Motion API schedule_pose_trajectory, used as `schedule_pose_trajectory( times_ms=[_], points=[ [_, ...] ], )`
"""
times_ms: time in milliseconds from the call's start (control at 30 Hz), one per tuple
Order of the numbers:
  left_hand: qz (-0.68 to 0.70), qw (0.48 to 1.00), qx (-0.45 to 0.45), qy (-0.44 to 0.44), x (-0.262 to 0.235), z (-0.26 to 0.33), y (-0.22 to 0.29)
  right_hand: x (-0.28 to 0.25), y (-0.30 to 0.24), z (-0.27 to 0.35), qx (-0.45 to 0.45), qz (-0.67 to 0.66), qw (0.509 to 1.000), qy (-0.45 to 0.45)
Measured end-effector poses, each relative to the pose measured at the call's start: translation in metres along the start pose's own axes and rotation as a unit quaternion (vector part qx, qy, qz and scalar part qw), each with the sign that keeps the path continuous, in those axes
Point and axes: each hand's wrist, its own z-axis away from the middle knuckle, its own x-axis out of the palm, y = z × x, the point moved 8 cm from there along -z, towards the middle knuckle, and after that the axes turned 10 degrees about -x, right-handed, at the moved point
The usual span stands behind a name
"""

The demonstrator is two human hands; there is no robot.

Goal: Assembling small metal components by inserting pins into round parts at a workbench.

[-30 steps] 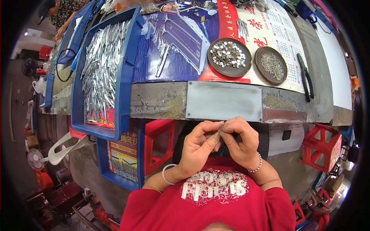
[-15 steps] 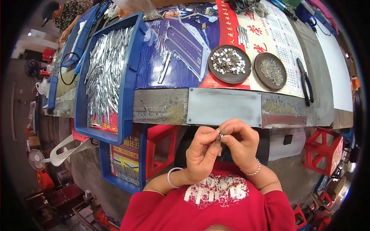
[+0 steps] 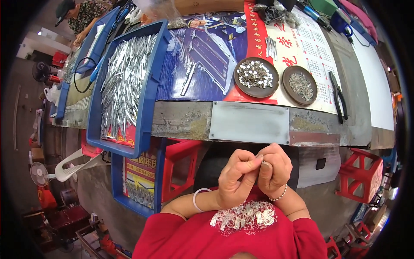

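Workbench [image 3: 181, 118] edge: close fingertip work

Pale metal plate [image 3: 249, 122] fixed along the near side. Left hand [image 3: 236, 178] and right hand [image 3: 275, 172] together just short of it, thumbs and forefingers pinched tip to tip. Small part [image 3: 263, 162] between them, mostly covered; I catch only a glint, kind unclear. Beyond: one dish of silvery discs [image 3: 254, 73], one of small bright pieces [image 3: 300, 86], pliers [image 3: 338, 97] lying to the right; blue tray [image 3: 146, 88] of metal strips [image 3: 125, 82] to the left.

My reading: two-handed fine handling, unfinished. Next move probably calls for a steady pinch from both sides, the part turned gently, neither hand letting go early. Easily dropped, I'd guess.
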Motion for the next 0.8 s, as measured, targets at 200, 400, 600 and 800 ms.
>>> schedule_pose_trajectory(
  times_ms=[200, 400, 600, 800],
  points=[
    [0.029, 0.999, -0.029, -0.017, 0.001, 0.002, -0.004, 0.002, 0.0, -0.001, -0.004, -0.033, 0.999, 0.0],
    [0.042, 0.998, -0.036, 0.009, -0.003, 0.0, -0.008, 0.007, 0.008, -0.002, 0.0, -0.043, 0.999, -0.007],
    [0.033, 0.999, -0.02, 0.007, -0.009, 0.001, -0.006, 0.021, 0.005, -0.005, -0.018, -0.045, 0.996, -0.07],
    [0.052, 0.998, -0.033, 0.012, -0.013, -0.001, -0.007, 0.021, 0.008, -0.005, -0.002, -0.068, 0.997, -0.033]
  ],
)
